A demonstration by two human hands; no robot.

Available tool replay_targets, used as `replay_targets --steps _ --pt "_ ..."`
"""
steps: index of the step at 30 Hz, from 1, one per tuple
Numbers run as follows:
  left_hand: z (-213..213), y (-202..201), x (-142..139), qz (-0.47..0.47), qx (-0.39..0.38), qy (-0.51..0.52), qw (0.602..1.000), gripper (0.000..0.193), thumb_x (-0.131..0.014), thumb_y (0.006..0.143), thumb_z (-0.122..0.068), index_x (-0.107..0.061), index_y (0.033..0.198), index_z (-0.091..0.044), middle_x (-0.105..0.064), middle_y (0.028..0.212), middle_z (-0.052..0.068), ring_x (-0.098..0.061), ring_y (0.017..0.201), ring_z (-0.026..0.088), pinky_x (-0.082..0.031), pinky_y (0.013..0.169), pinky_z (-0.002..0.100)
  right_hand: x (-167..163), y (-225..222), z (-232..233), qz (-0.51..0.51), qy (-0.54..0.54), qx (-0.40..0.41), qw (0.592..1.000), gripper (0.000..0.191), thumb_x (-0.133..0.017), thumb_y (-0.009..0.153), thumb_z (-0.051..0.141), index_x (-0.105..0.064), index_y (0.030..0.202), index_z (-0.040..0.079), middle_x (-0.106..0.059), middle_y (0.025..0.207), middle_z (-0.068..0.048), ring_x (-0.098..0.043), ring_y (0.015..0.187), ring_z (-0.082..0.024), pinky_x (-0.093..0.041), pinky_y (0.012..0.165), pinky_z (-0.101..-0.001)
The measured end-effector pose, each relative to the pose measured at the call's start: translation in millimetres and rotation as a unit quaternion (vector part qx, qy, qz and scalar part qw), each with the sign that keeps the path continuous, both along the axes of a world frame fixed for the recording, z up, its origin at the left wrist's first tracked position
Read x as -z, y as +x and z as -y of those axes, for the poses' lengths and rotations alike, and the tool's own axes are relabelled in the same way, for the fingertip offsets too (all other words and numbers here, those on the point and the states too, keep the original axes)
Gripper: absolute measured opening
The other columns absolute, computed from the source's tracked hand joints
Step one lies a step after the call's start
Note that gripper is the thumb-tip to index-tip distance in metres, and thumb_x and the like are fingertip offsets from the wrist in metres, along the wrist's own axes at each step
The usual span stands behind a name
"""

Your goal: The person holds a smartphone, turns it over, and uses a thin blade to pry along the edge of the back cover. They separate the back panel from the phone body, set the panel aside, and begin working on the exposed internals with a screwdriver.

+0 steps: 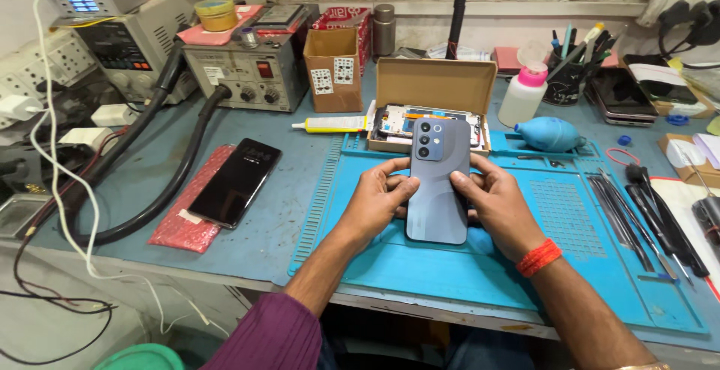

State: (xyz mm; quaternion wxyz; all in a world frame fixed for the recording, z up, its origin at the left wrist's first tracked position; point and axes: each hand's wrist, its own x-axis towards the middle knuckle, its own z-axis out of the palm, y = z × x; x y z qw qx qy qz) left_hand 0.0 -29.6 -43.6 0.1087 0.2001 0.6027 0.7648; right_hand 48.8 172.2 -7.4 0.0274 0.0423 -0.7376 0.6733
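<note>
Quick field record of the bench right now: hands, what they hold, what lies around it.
left hand: grips the left edge of the blue-grey phone, thumb on its back
right hand: grips the right edge, thumb on its back
phone: back up, camera end away from the person
under it: blue work mat
behind it: open cardboard box
left: black phone on red bubble wrap

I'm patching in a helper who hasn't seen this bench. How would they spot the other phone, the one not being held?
Start at the blue work mat and look left past its edge. On a red bubble-wrap sheet lies the black phone, screen up, dark and untouched, unlike the grey-blue phone held camera-side up.
</note>
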Motion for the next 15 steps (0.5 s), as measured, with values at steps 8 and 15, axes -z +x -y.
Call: replay_targets --steps 8,15 --pt "4.4 6.3 -8.7 -0.004 0.03 0.015 0.999 0.061 -0.067 0.091 -0.002 -0.049 0.149 -0.001 -0.072 0.115 0.012 -0.072 0.099 0.016 -0.061 0.082 0.032 -5.6 1.9 -0.4 -0.017 -0.04 0.011 0.999 0.045 -0.061 0.097 0.024 -0.059 0.139 0.007 -0.076 0.101 -0.007 -0.07 0.079 -0.011 -0.056 0.057 -0.0277" --pt "4.6 9.4 -11.4 -0.031 0.017 0.023 0.999 0.059 -0.074 0.089 -0.003 -0.052 0.143 0.002 -0.074 0.111 0.015 -0.074 0.098 0.018 -0.061 0.084 0.031 -0.9 -0.2 -1.6 -0.054 -0.03 0.034 0.998 0.044 -0.062 0.098 0.023 -0.062 0.138 0.007 -0.077 0.102 -0.007 -0.071 0.082 -0.01 -0.056 0.06 -0.0258"
